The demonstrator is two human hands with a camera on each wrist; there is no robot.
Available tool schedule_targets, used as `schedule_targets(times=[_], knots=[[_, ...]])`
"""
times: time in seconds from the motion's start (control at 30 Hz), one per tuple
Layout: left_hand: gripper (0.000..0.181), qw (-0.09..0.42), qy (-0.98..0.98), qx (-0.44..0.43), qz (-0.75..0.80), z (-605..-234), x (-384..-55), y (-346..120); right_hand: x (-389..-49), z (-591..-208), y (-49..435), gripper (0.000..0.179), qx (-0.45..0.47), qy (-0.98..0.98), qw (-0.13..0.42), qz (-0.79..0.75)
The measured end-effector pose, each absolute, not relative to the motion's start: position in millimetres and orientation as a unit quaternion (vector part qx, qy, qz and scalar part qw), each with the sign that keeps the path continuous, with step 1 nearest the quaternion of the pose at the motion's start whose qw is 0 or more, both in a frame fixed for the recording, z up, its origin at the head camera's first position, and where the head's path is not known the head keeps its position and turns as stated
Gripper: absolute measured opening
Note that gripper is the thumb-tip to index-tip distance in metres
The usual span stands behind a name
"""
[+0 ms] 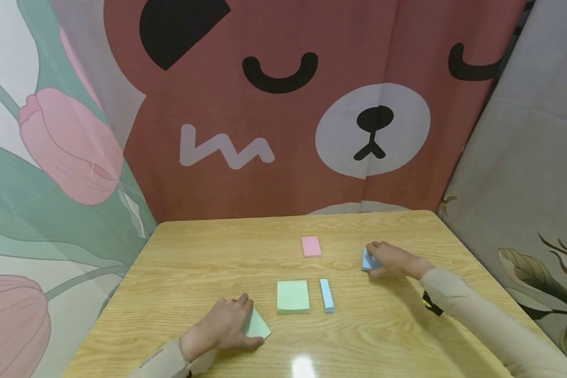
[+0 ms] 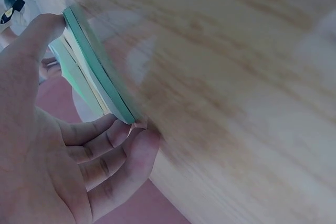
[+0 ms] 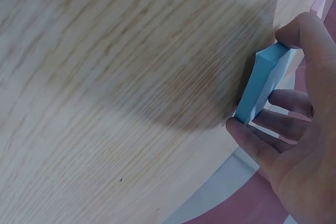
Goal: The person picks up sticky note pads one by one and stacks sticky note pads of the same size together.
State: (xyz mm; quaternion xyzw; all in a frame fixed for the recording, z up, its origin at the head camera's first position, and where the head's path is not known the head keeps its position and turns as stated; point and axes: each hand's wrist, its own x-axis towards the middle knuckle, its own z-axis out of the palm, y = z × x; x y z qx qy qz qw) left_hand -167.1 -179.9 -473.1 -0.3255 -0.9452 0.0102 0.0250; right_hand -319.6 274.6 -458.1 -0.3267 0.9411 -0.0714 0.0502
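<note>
My left hand (image 1: 227, 321) grips a green sticky note pad (image 1: 256, 325) between thumb and fingers, low on the left of the table. In the left wrist view, the edge of this green pad (image 2: 100, 66) shows, with the thumb at one end and fingertips at the other. Farther back on the right, my right hand (image 1: 393, 259) holds a blue sticky note pad (image 1: 369, 260). The right wrist view shows the thick side of that blue pad (image 3: 262, 80) pinched between thumb and fingers, close to the tabletop. Part of each pad is hidden by the hand in the head view.
A larger green pad (image 1: 293, 297) lies mid-table, with a narrow blue pad (image 1: 326, 295) just right of it. Behind them is a pink pad (image 1: 311, 247). The wooden table (image 1: 208, 247) ends at a bear-printed curtain (image 1: 274, 189); printed cloth hangs on both sides.
</note>
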Motion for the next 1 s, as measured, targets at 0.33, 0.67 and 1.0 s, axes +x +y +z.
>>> schedule_targets(times=[0.33,0.67,1.0], knots=[[0.082,0.031,-0.946,-0.324,0.017,-473.5,-167.0,-179.2,-315.7,-458.7,269.1,0.042,-0.34,0.937,0.038,-0.07],[0.082,0.033,-0.946,-0.321,0.019,-474.3,-166.0,-178.9,-307.1,-460.5,265.4,0.045,-0.346,0.935,0.036,-0.064],[0.084,0.022,-0.948,-0.317,0.015,-472.7,-166.1,-178.3,-296.4,-459.0,259.3,0.042,-0.362,0.928,0.041,-0.071]])
